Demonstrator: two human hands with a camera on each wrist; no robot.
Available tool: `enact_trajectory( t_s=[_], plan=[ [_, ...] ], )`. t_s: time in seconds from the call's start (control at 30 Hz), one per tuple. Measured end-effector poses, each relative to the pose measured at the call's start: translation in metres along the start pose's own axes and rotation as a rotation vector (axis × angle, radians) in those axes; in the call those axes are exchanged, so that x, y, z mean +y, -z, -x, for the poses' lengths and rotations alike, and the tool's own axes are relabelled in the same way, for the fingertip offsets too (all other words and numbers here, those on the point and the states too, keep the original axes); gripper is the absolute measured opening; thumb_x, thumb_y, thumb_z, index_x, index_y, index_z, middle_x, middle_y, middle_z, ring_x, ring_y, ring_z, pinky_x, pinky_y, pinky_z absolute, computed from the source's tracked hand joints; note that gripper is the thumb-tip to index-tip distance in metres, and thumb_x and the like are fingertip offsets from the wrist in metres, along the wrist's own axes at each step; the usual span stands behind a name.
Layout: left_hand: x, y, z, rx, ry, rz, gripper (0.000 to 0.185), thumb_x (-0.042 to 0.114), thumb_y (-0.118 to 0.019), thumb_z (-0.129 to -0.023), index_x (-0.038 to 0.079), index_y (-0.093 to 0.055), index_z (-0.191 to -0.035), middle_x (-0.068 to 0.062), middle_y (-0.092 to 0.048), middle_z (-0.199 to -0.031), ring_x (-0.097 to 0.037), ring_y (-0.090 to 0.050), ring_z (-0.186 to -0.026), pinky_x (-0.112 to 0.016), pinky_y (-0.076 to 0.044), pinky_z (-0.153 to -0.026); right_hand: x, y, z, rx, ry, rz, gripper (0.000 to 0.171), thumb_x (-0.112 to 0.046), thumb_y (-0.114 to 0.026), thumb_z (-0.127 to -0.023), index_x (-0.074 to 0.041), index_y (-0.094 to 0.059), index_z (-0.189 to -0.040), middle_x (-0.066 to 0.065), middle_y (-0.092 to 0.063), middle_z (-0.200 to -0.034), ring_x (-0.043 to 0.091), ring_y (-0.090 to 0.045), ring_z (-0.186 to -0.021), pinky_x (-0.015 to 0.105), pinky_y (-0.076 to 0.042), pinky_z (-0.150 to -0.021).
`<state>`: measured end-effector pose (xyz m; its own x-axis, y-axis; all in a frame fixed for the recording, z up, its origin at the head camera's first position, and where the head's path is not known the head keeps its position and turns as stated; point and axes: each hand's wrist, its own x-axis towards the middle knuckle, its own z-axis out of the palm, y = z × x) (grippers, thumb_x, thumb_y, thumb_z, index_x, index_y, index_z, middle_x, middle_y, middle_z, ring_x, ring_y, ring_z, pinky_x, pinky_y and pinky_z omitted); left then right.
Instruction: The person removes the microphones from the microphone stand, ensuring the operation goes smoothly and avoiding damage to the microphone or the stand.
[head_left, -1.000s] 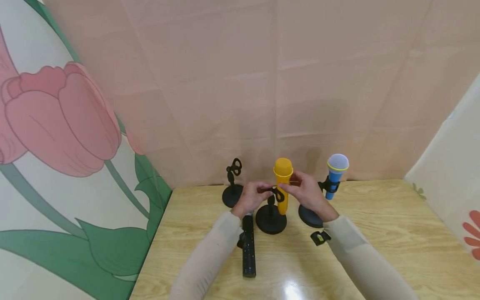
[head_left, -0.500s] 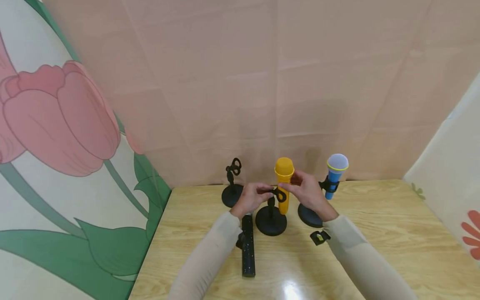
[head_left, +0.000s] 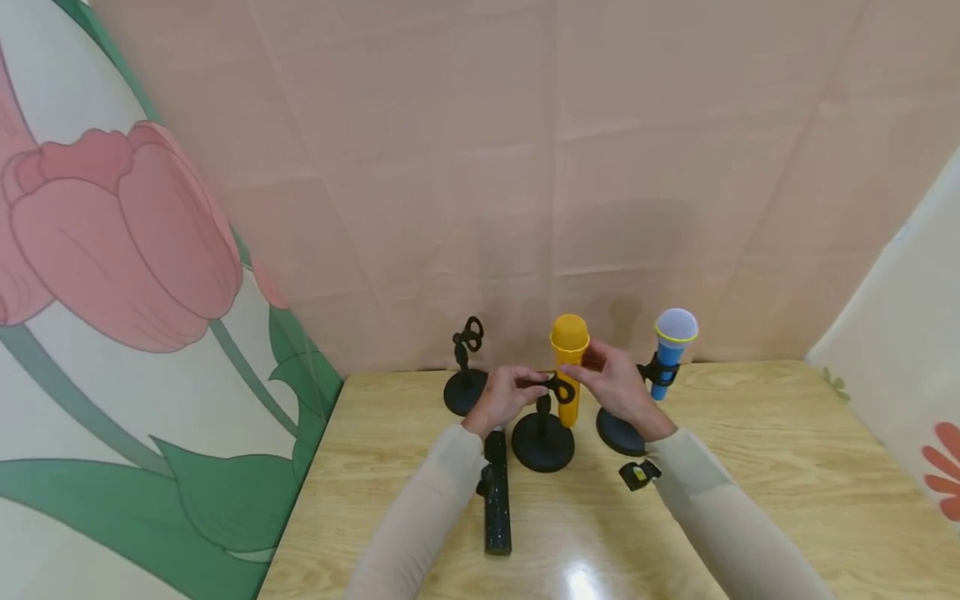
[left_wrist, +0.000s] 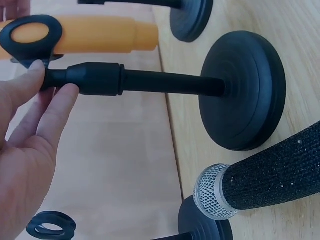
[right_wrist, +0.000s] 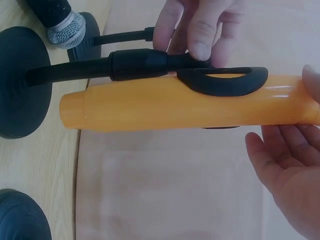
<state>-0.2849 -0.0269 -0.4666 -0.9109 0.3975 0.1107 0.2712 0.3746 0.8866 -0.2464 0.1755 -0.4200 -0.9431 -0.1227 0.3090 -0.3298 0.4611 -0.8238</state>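
My left hand (head_left: 506,396) pinches the neck of the middle black microphone stand (left_wrist: 242,90), just under its clip, with thumb and fingers. My right hand (head_left: 615,383) holds a yellow toy microphone (head_left: 570,333) near its head, thumb on one side and fingers on the other. The microphone stands upright beside the stand's post, its lower end above the tabletop. In the right wrist view, the clip (right_wrist: 220,89) lies against the yellow body, with black edges showing on both sides of it. The stand's round base (head_left: 543,450) rests on the table.
A black glittery microphone (head_left: 497,508) lies by my left forearm. Behind my left hand stands another black stand (head_left: 465,393) with a bare clip. To the right, a blue microphone (head_left: 666,358) sits in a third stand (head_left: 621,433). A pink cloth (head_left: 420,208) hangs behind the wooden table (head_left: 750,467).
The yellow microphone and my right hand have shifted very slightly to the right. My left hand keeps its pinch on the stand.
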Motion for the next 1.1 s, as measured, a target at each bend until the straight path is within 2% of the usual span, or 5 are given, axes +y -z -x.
enact_trajectory(
  t_s=[0.3, 1.1],
  plan=[
    [0.002, -0.001, 0.001, 0.026, -0.003, 0.065, 0.018, 0.009, -0.073, -0.091, 0.008, -0.077, -0.109, 0.001, -0.073, -0.103, -0.01, -0.068, -0.087, -0.025, -0.058, -0.078, -0.005, 0.007, -0.004, -0.025, -0.018, 0.007, 0.043, -0.022, -0.073, -0.093, 0.004, -0.061, -0.126, 0.022, -0.067, -0.119, 0.038, -0.066, -0.105, 0.054, -0.053, -0.092],
    [-0.002, -0.006, 0.002, 0.047, 0.018, 0.11, 0.018, 0.004, -0.073, -0.091, 0.006, -0.077, -0.108, -0.003, -0.073, -0.103, -0.011, -0.069, -0.086, -0.026, -0.058, -0.076, -0.012, 0.01, -0.007, -0.01, 0.026, 0.016, 0.042, -0.021, -0.073, -0.093, 0.005, -0.061, -0.124, 0.023, -0.068, -0.115, 0.039, -0.068, -0.102, 0.053, -0.053, -0.091]
  ],
)
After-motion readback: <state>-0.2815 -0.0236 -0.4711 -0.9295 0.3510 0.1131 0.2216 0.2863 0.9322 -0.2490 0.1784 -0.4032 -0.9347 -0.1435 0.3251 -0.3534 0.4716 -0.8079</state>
